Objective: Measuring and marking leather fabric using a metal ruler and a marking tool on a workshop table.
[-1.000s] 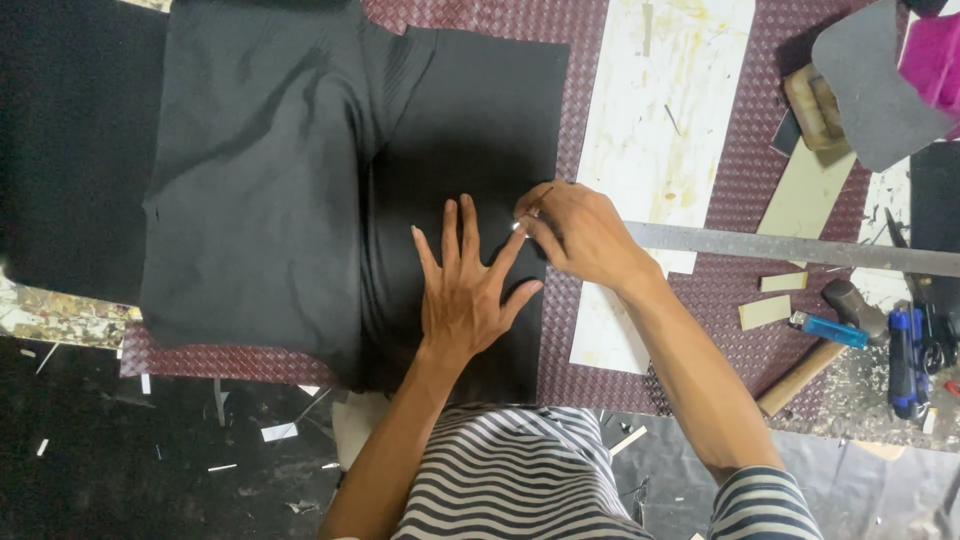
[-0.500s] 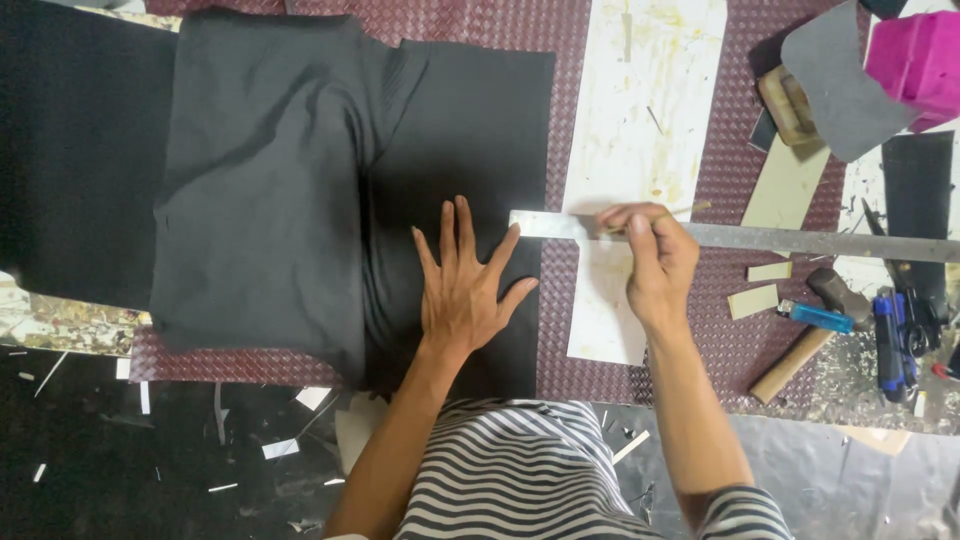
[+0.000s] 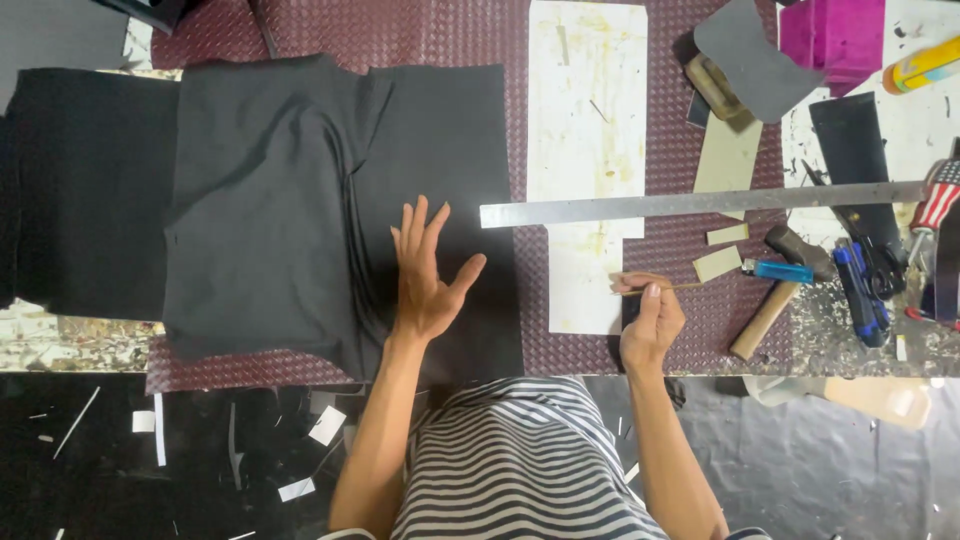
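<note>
Left hand (image 3: pixel 425 275) lies flat on the black cloth (image 3: pixel 300 200), fingers spread wide, palm down, gripping nothing. Contact is near the cloth's right edge, which runs straight down the maroon mat (image 3: pixel 420 30). Cloth's near edge overhangs the counter front slightly; the left part is doubled in uneven folds with a raised crease running down the middle. Surface is matte, dark grey to black, no markings visible.

Right hand (image 3: pixel 650 325) is off the cloth, at the counter's near edge, fingers closed around a thin stick (image 3: pixel 665 289) that points right. Cannot tell what kind of tool it is.

Steel ruler (image 3: pixel 700 203) lies crosswise, its left end just touching the cloth's right edge, spanning a pale board (image 3: pixel 585 100).

Open room: the mat between cloth and board, and in front of the ruler. Right side is crowded: hammer (image 3: pixel 775 295), scissors (image 3: pixel 865 250), blue knife (image 3: pixel 782 271), card scraps (image 3: pixel 718 263).
</note>
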